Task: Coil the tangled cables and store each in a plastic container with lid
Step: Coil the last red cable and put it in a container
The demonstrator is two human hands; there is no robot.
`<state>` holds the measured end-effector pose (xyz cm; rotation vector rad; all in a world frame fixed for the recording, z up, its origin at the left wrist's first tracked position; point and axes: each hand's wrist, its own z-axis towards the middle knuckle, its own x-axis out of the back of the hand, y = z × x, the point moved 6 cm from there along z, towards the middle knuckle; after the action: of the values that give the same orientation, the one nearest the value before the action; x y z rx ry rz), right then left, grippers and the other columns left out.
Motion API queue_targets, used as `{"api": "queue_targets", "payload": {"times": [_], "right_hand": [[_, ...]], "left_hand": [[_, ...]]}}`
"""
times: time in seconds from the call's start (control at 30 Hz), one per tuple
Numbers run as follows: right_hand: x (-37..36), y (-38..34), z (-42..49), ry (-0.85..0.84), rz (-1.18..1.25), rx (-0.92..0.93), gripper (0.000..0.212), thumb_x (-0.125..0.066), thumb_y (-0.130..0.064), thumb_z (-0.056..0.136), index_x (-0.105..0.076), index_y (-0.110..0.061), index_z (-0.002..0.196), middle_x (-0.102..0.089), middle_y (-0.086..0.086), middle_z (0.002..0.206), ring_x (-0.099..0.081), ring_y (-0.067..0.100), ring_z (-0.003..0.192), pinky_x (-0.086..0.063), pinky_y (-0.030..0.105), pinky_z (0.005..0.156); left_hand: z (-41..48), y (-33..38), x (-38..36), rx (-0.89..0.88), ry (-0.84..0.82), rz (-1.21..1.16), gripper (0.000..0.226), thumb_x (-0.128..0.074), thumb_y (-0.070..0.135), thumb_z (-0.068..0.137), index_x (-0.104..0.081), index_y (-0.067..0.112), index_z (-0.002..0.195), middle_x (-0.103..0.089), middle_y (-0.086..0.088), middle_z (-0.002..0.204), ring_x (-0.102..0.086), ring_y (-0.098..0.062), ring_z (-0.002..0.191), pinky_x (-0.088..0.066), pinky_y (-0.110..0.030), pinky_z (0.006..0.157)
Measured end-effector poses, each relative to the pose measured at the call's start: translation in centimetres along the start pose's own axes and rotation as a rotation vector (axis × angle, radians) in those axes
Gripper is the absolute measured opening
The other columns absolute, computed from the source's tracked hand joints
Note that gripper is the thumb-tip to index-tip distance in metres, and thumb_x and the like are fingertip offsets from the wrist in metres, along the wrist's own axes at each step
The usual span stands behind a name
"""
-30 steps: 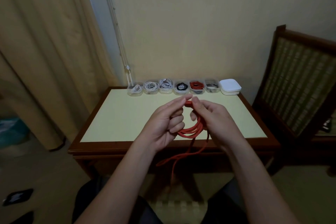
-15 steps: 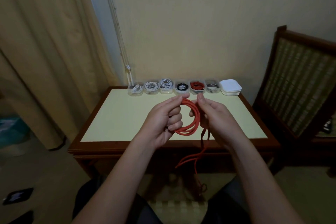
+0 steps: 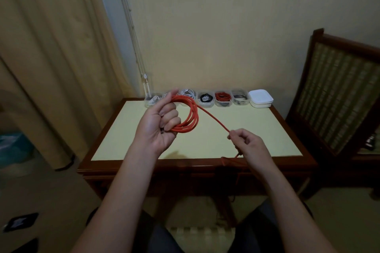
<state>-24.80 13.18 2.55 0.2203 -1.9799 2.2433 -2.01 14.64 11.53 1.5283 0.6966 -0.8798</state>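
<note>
Coil of red cable (image 3: 190,118) sits centre frame, several loops gripped in my left hand (image 3: 159,127): fingers curled round the bundle, thumb on top, I judge so the loops don't spring apart. My right hand (image 3: 249,144), lower right of centre, pinches the free strand between thumb and fingertips, other fingers loosely curled. Strand runs taut up-left to the coil, probably held out so the next loop lays flat. Loose tail drops past the table (image 3: 205,148) front edge under my right hand. Row of clear containers (image 3: 223,100) at top centre, far table edge; the ones I can see hold coiled cables, uncovered. White lids (image 3: 261,98) stacked at the row's right end. No empty container visible.
</note>
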Motion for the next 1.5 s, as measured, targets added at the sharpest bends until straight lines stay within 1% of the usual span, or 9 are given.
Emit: {"api": "queue_targets", "payload": {"times": [0.17, 0.33, 0.47, 0.6, 0.77, 0.97, 1.13, 1.27, 1.5], "right_hand": [[0.8, 2.1, -0.3, 0.035, -0.081, -0.015, 0.027, -0.060, -0.035, 0.099, -0.072, -0.015, 0.085, -0.055, -0.015, 0.065, -0.046, -0.003, 0.062, -0.038, 0.011, 0.059], [0.3, 1.8, -0.5, 0.072, -0.214, 0.089, 0.022, -0.066, -0.027, 0.097, -0.073, -0.019, 0.078, -0.059, -0.008, 0.064, -0.051, 0.000, 0.061, -0.039, 0.016, 0.059], [-1.3, -0.2, -0.9, -0.027, -0.479, 0.215, 0.027, -0.067, -0.032, 0.096, -0.075, -0.022, 0.072, -0.068, -0.011, 0.068, -0.060, 0.002, 0.071, -0.043, 0.021, 0.064], [-3.2, -3.8, -1.4, -0.154, -0.491, 0.306, 0.032, -0.064, -0.032, 0.098, -0.071, -0.024, 0.068, -0.062, -0.011, 0.064, -0.055, 0.004, 0.064, -0.034, 0.016, 0.058], [-3.1, -7.5, -1.5, -0.125, -0.263, 0.394, 0.026, -0.065, -0.025, 0.098, -0.074, -0.017, 0.076, -0.067, -0.006, 0.065, -0.058, 0.010, 0.059, -0.043, 0.025, 0.058], [-2.9, -8.1, -1.1, -0.030, -0.127, 0.396, 0.017, -0.063, -0.026, 0.100, -0.067, -0.023, 0.084, -0.062, -0.006, 0.068, -0.051, 0.005, 0.062, -0.040, 0.024, 0.058], [-2.5, -6.5, -0.9, -0.052, 0.011, 0.232, 0.024, -0.049, -0.029, 0.106, -0.070, -0.023, 0.096, -0.071, -0.014, 0.086, -0.061, 0.001, 0.078, -0.046, 0.017, 0.071], [-2.2, -4.9, -1.0, -0.087, 0.083, 0.131, 0.020, -0.056, -0.025, 0.103, -0.073, -0.018, 0.097, -0.072, 0.000, 0.087, -0.063, 0.014, 0.077, -0.051, 0.030, 0.072], [-1.7, -4.4, -1.0, -0.006, -0.053, 0.191, 0.012, -0.065, -0.015, 0.098, -0.077, -0.014, 0.102, -0.077, -0.002, 0.081, -0.071, 0.017, 0.069, -0.059, 0.028, 0.067]], "left_hand": [[0.4, 0.9, 0.8, -0.056, 0.035, -0.079, 0.022, -0.049, 0.015, 0.100, -0.067, 0.006, 0.110, -0.027, 0.008, 0.048, -0.024, -0.008, 0.030, -0.019, -0.019, 0.029], [0.9, 1.1, 1.9, -0.199, 0.172, 0.002, 0.026, -0.045, 0.010, 0.103, -0.059, 0.001, 0.123, -0.032, 0.006, 0.056, -0.026, -0.006, 0.039, -0.025, -0.019, 0.036], [0.6, 0.8, 1.3, -0.447, 0.295, 0.633, 0.027, -0.045, 0.006, 0.104, -0.057, 0.006, 0.128, -0.051, 0.000, 0.061, -0.047, -0.012, 0.045, -0.037, -0.021, 0.042], [0.4, -2.3, 0.4, -0.447, 0.193, 1.051, 0.031, -0.045, 0.013, 0.106, -0.053, 0.021, 0.135, -0.062, -0.003, 0.072, -0.070, -0.017, 0.064, -0.053, -0.026, 0.057], [0.4, -4.8, 0.1, -0.325, 0.003, 1.369, 0.028, -0.050, 0.015, 0.105, -0.061, 0.015, 0.130, -0.063, 0.000, 0.064, -0.059, -0.010, 0.048, -0.049, -0.020, 0.053], [0.6, -5.9, 0.3, 0.034, -0.112, 0.874, 0.025, -0.051, 0.026, 0.104, -0.066, 0.009, 0.112, -0.031, 0.004, 0.057, -0.020, -0.005, 0.041, -0.010, -0.024, 0.045], [0.4, -4.1, 0.7, 0.004, -0.053, 0.686, 0.043, -0.069, 0.024, 0.083, -0.066, 0.001, 0.119, -0.024, 0.007, 0.054, -0.019, -0.002, 0.037, -0.012, -0.018, 0.038], [0.9, -2.9, 1.4, -0.037, 0.012, 0.591, 0.029, -0.062, 0.016, 0.094, -0.066, 0.002, 0.119, -0.021, 0.008, 0.054, -0.018, -0.001, 0.036, -0.014, -0.017, 0.036], [0.6, -2.3, 1.8, -0.062, 0.076, 0.560, 0.023, -0.062, 0.009, 0.094, -0.068, 0.004, 0.116, -0.029, 0.006, 0.051, -0.019, -0.002, 0.035, -0.014, -0.018, 0.036]]}}
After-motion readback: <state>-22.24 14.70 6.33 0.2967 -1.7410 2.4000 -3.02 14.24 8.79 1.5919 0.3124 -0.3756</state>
